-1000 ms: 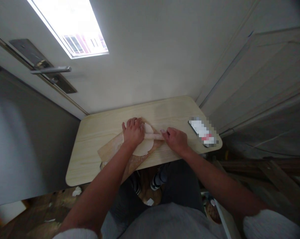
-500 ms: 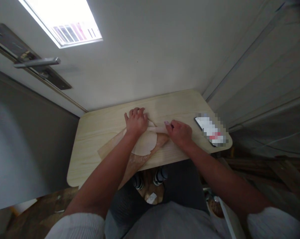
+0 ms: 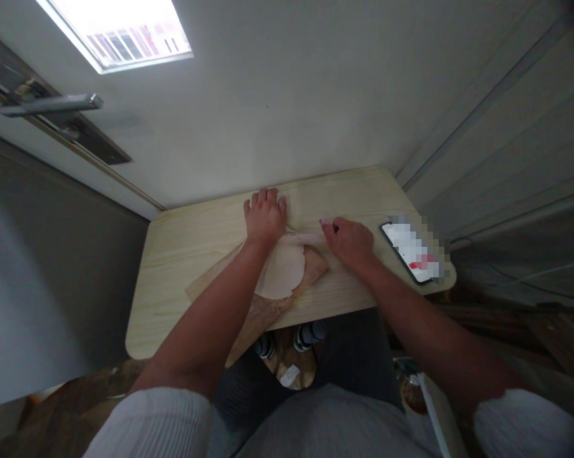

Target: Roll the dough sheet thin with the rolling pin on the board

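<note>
A pale rolling pin [image 3: 310, 237] lies across the far edge of a flat, thin round of dough [image 3: 283, 272]. My right hand [image 3: 351, 243] is closed around the pin's right end. My left hand [image 3: 266, 218] rests palm down over the pin's left part, fingers spread and pointing away from me; the pin's left end is hidden beneath it. Under the dough is a brown board or sheet [image 3: 265, 315], set at a slant, its near corner jutting past the table edge. My left forearm covers part of the dough and the board.
The light wooden table [image 3: 167, 267] has rounded corners and stands against a white door [image 3: 315, 95] with a metal handle [image 3: 53, 104]. A phone [image 3: 401, 248], partly blurred out, lies at the right end. Below the table, my feet and an open container [image 3: 413, 394] show.
Both hands and the rolling pin have moved a little away from me, toward the dough's far edge. More of the dough shows. The camera view has shifted slightly.
</note>
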`<state>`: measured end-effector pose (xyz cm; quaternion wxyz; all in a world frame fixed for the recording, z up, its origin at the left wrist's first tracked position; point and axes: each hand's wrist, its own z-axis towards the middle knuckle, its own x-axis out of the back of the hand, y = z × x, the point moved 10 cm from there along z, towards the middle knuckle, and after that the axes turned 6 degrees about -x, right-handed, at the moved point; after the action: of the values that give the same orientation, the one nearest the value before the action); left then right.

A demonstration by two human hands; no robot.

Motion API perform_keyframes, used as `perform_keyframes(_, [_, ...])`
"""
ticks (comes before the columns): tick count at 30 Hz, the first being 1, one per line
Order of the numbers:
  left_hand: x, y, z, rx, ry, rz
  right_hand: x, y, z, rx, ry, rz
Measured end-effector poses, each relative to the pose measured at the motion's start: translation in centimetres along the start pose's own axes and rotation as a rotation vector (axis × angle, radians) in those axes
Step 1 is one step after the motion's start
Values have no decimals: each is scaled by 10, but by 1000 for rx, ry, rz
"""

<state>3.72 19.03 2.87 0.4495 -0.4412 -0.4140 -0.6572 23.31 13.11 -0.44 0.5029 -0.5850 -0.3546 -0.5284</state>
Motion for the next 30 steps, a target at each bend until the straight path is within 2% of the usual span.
perform_keyframes(3, [2, 1, -6, -9, 3, -5, -1, 0, -6, 2, -31, -31])
perform_keyframes(7, [6, 4, -25, -31, -9, -22, 3, -5, -28, 78, -17, -78])
perform_keyframes(12, [6, 5, -58, -35, -63, -31, 7, -9, -62, 156, 11, -109])
perform_keyframes(16, [11, 6, -86, -31, -61, 2, 12, -10, -87, 191, 65, -104])
perform_keyframes(24, [22, 10, -143, -40, -53, 30, 13, -4, -128, 186, 77, -59])
perform_keyframes(30, [17, 9, -145, -37, -47, 32, 11, -3, -131, 179, 121, -39])
